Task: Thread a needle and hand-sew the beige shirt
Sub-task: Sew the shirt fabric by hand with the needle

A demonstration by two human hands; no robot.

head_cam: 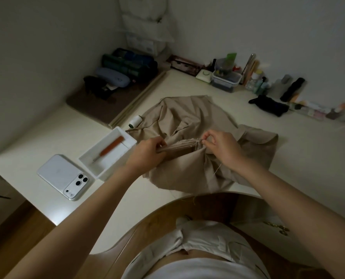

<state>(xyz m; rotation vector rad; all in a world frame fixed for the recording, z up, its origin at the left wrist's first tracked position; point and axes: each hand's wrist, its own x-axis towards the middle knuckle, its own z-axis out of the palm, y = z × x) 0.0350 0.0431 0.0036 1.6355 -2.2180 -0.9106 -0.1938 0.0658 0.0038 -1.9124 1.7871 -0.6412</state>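
The beige shirt lies crumpled on the white table. My left hand grips a folded seam edge of the shirt and holds it taut. At the seam's right end, my right hand pinches something between thumb and forefinger; the needle itself is too small to make out. A pale thread trails down below my right wrist. A white thread spool lies on the table just left of the shirt.
A white tray holding an orange-handled seam ripper sits left of the shirt, beside a white phone. Bottles, a box and a dark pouch line the far wall. Scissors lie at the near right.
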